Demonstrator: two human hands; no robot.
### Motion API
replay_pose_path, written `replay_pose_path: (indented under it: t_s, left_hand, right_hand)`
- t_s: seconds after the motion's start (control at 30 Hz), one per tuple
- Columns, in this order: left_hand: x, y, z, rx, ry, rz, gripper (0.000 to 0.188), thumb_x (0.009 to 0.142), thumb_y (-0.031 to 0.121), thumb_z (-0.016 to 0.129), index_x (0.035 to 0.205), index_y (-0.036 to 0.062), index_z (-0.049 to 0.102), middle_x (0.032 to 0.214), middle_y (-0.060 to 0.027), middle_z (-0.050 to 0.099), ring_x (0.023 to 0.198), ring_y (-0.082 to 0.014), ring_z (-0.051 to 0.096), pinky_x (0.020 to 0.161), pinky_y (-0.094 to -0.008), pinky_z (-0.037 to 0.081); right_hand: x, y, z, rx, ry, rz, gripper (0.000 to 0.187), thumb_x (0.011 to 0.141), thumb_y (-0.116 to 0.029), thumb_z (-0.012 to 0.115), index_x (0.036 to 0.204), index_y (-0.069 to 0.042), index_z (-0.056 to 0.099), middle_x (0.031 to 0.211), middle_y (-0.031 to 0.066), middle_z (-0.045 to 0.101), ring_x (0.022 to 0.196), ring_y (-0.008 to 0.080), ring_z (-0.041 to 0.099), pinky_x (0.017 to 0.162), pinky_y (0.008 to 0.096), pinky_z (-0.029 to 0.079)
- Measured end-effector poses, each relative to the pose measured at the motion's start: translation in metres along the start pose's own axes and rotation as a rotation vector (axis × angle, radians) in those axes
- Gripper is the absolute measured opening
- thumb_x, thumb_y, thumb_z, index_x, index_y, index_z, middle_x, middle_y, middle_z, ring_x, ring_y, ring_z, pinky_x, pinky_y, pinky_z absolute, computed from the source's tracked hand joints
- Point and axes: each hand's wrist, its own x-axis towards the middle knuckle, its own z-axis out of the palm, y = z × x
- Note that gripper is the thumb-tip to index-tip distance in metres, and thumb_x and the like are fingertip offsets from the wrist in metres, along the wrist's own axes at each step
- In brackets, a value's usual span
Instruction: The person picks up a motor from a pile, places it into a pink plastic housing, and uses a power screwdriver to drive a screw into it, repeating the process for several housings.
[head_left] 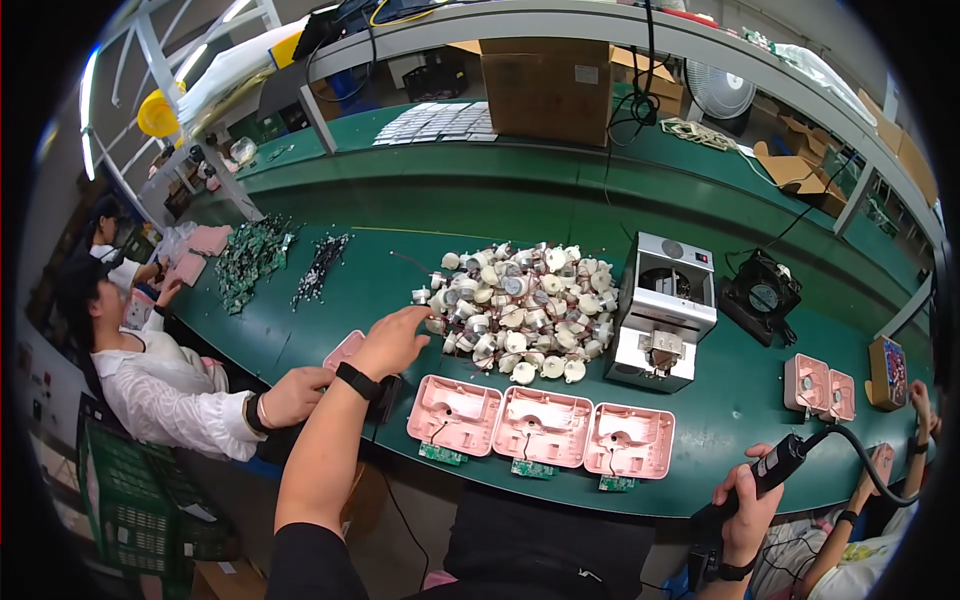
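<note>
My left hand [392, 345] reaches over the table with its fingers stretched out, the tips at the left edge of a heap of small motors [530, 305] with white plastic ends. Nothing shows in its grasp. Below the heap, three pink plastic housings [543, 427] lie side by side, open side up, each with a wire running to a green circuit board [534, 468] at the table's near edge. At the lower right, my right hand [745, 508] is closed round a black electric screwdriver [778, 463], whose cable loops off to the right.
A silver machine [662, 310] and a black fan unit [762, 295] stand right of the heap. Circuit boards [252, 262] lie far left. A co-worker's hand [293, 396] is beside my left forearm, near a pink part [343, 348]. Another person's arm [835, 540] is at right.
</note>
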Motion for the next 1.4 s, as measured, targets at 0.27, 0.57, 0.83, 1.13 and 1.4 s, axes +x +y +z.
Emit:
replay_pose_path:
  t_s: [0.27, 0.57, 0.83, 1.13, 1.4]
  left_hand:
    - [-0.054, 0.018, -0.029, 0.247, -0.100, -0.251, 0.025, 0.080, 0.016, 0.073, 0.102, 0.0075, 0.064, 0.087, -0.0103, 0.071, 0.084, -0.0332, 0.069, 0.075, -0.0451, 0.054]
    - [-0.071, 0.015, -0.027, 0.211, -0.121, -0.261, 0.018, 0.077, 0.011, 0.073, 0.092, 0.0060, 0.065, 0.076, -0.0099, 0.071, 0.076, -0.0286, 0.070, 0.068, -0.0403, 0.054]
    - [-0.065, 0.033, -0.015, -0.199, -0.105, -0.368, 0.016, 0.080, 0.006, 0.074, 0.093, -0.0003, 0.066, 0.075, -0.0099, 0.072, 0.067, -0.0192, 0.071, 0.058, -0.0317, 0.055]
    - [-0.041, 0.054, -0.052, -0.340, -0.220, -0.469, 0.020, 0.084, 0.005, 0.070, 0.103, -0.0021, 0.067, 0.083, -0.0124, 0.073, 0.074, -0.0190, 0.072, 0.066, -0.0305, 0.057]
    - [0.018, -0.001, -0.032, 0.022, -0.216, 0.101, 0.040, 0.082, 0.010, 0.073, 0.120, 0.0032, 0.062, 0.103, -0.0153, 0.070, 0.087, -0.0315, 0.070, 0.083, -0.0391, 0.055]
  right_hand:
    - [0.001, 0.000, -0.002, -0.023, -0.024, -0.032, 0.037, 0.093, -0.015, 0.063, 0.120, -0.001, 0.043, 0.067, 0.0052, 0.052, 0.049, 0.0141, 0.049, 0.049, 0.0275, 0.044]
    - [0.010, 0.007, 0.011, -0.027, -0.040, -0.004, 0.039, 0.091, -0.016, 0.065, 0.120, 0.000, 0.045, 0.068, 0.0040, 0.052, 0.050, 0.0135, 0.051, 0.049, 0.0261, 0.043]
    - [0.010, 0.006, 0.013, -0.025, -0.018, 0.021, 0.033, 0.089, -0.007, 0.064, 0.116, 0.002, 0.049, 0.070, 0.0038, 0.054, 0.053, 0.0134, 0.055, 0.051, 0.0254, 0.044]
    - [0.012, 0.014, 0.001, -0.044, 0.014, 0.038, 0.033, 0.089, -0.008, 0.065, 0.116, 0.002, 0.049, 0.071, 0.0037, 0.055, 0.053, 0.0133, 0.055, 0.050, 0.0250, 0.044]
    - [0.008, 0.017, 0.010, -0.061, 0.017, 0.052, 0.033, 0.090, -0.010, 0.065, 0.116, 0.001, 0.048, 0.068, 0.0033, 0.052, 0.051, 0.0131, 0.052, 0.049, 0.0251, 0.042]
